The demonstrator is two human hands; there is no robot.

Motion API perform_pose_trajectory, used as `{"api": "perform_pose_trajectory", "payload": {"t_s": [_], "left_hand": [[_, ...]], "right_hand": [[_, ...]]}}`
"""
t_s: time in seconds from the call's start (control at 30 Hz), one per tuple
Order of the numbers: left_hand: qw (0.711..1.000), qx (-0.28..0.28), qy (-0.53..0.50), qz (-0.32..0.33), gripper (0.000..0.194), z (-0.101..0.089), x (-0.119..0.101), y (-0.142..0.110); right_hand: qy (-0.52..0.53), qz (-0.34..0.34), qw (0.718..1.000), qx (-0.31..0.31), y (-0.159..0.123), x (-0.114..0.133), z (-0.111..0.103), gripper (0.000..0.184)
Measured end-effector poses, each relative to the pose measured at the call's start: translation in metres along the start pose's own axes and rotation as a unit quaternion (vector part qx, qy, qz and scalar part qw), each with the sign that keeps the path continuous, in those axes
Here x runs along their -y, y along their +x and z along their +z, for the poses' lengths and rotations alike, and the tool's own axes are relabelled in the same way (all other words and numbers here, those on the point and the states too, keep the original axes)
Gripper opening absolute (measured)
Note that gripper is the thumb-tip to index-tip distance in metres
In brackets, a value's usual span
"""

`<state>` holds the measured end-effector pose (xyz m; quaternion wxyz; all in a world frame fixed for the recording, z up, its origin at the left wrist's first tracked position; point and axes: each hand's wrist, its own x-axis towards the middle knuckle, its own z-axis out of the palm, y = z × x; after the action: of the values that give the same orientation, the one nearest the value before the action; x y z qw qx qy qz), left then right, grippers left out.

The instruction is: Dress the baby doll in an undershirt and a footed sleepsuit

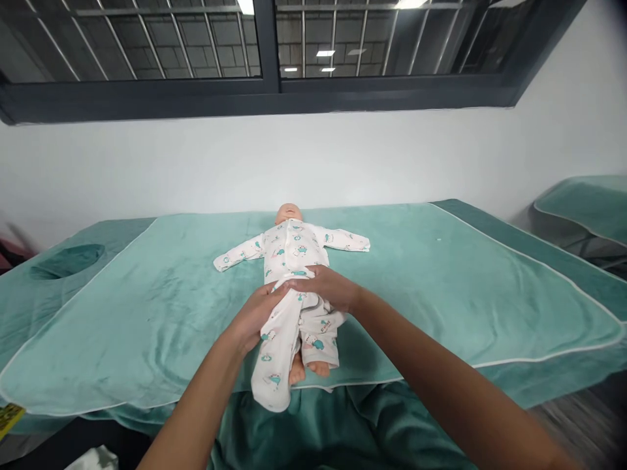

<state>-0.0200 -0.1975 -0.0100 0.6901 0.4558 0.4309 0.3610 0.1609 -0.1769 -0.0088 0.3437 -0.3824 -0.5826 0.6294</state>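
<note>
A baby doll (289,213) lies on its back, head toward the wall. It wears a white printed sleepsuit (294,245) with snap buttons down the front and both sleeves spread out to the sides. At the doll's waist my left hand (262,312) and my right hand (330,287) meet, fingers closed on the sleepsuit's cloth. One footed leg of the suit (272,372) hangs loose below my left hand. Under my right hand, printed trousers show on the doll's legs, and its bare feet (319,369) stick out below. My fingertips are partly hidden in the folds.
A light green cloth (147,313) with white piping covers the dark green padded bed (494,235). An oval face hole (68,261) lies at the bed's left end. Behind are a white wall (196,163) and a barred window (313,46). Another green bed (588,202) stands right.
</note>
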Motion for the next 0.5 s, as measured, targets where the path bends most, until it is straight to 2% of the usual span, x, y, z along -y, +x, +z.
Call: {"api": "perform_pose_trajectory", "payload": {"t_s": [0.1,0.2,0.27,0.33,0.37,0.4,0.43,0.5], "left_hand": [[0.997,0.059,0.038,-0.036,0.054,-0.003,-0.001,-0.006],[0.999,0.038,-0.012,-0.017,0.052,0.000,0.002,-0.005],[0.997,-0.011,-0.071,0.002,0.049,0.003,0.006,-0.001],[0.992,-0.055,-0.113,0.005,0.051,0.004,0.010,0.004],[0.990,-0.075,-0.120,0.002,0.054,0.004,0.012,0.006],[0.989,-0.091,-0.115,-0.001,0.056,0.004,0.013,0.007],[0.990,-0.104,-0.097,-0.006,0.058,0.003,0.013,0.006],[0.992,-0.118,-0.048,-0.011,0.059,0.002,0.013,0.003]], "right_hand": [[0.063,-0.012,0.998,-0.021,0.001,-0.005,0.001,0.046],[0.005,-0.006,1.000,-0.029,0.000,-0.003,-0.002,0.045],[-0.057,0.012,0.998,0.038,-0.002,0.000,-0.005,0.043],[-0.108,0.043,0.985,0.128,-0.003,0.001,-0.006,0.037],[-0.119,0.055,0.980,0.152,-0.003,0.000,-0.006,0.033],[-0.118,0.064,0.979,0.151,-0.003,-0.001,-0.004,0.028],[-0.097,0.064,0.986,0.121,-0.002,-0.004,-0.002,0.023],[-0.018,0.045,0.999,0.024,-0.001,-0.009,0.002,0.014]]}}
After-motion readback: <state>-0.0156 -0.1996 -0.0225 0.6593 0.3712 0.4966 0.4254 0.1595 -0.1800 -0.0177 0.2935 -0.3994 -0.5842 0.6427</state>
